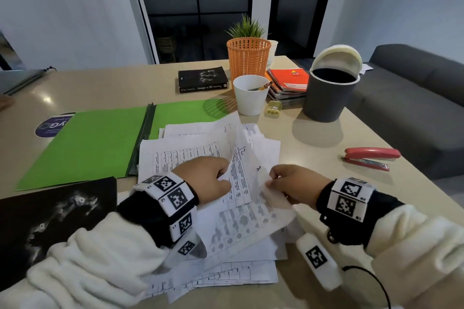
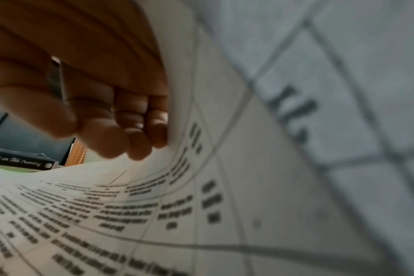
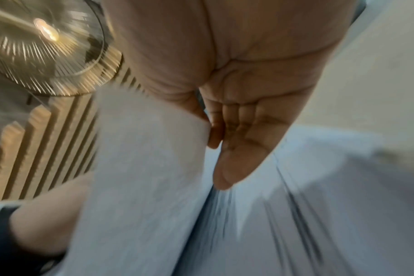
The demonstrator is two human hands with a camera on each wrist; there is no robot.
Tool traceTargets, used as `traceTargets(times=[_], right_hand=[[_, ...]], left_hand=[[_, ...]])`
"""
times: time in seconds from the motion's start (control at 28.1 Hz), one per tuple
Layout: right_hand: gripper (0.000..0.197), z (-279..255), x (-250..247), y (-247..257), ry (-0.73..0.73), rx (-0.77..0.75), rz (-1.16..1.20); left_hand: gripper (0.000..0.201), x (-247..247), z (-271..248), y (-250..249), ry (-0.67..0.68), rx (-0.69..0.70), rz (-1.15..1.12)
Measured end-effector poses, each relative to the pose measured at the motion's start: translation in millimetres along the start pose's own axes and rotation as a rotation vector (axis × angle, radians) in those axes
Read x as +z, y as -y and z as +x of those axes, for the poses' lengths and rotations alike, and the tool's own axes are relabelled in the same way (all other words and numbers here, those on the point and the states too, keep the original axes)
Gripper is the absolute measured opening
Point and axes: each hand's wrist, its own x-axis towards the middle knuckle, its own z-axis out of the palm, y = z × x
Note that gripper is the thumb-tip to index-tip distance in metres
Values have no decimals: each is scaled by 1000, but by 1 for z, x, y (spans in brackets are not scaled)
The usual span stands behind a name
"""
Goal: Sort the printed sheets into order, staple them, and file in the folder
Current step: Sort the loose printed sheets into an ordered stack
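A loose pile of printed sheets (image 1: 190, 155) lies on the table in front of me, partly over the open green folder (image 1: 95, 138). My left hand (image 1: 221, 175) holds a raised sheet (image 1: 238, 178) by its edge; in the left wrist view its fingers (image 2: 135, 142) curl against the curved printed page (image 2: 201, 205). My right hand (image 1: 273, 183) pinches the corner of another lifted sheet (image 1: 251, 223), thumb and fingers (image 3: 222, 168) on the paper (image 3: 142, 168). Handwritten numbers show on sheets between the hands. A red stapler (image 1: 369, 158) lies to the right, apart from both hands.
Behind the papers stand a white cup (image 1: 251, 95) with pencils, an orange mesh basket (image 1: 248, 57), a grey bin (image 1: 329, 93) with open lid, spiral notebooks (image 1: 288, 83), a black book (image 1: 203, 80) and a yellow sharpener (image 1: 273, 108). A dark picture (image 1: 50, 221) lies at front left.
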Motion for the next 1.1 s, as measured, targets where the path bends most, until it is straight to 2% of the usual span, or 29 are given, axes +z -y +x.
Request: traceTargets(times=[0.14, 0.29, 0.53, 0.64, 0.71, 0.78, 0.89, 1.0, 1.1], right_hand=[[24, -2, -31, 3, -275, -65, -231], [11, -4, -64, -7, -462, -27, -271], [12, -16, -97, -16, -728, -23, -295], [9, -20, -112, -15, -834, -51, -263], [6, -24, -122, -12, -918, -72, -207], [7, -29, -128, -11, -989, -98, -144], [12, -34, -129, -11, -1052, -124, -81], [20, -40, -131, -19, -1124, -104, -47], [20, -47, -132, -30, -1157, -72, 19]], left_hand=[[32, 5, 6, 0, 39, 10, -2], [35, 17, 7, -2, 84, 26, -5], [41, 21, 8, -6, 140, 29, 2], [38, 21, 9, -5, 124, 18, -39], [29, 21, 9, -4, 108, 10, -119], [24, 22, 7, -4, 142, 31, -172], [29, 23, 6, -8, 202, 69, -157], [36, 23, 6, -16, 280, 77, -99], [38, 25, 7, -20, 329, 71, -18]])
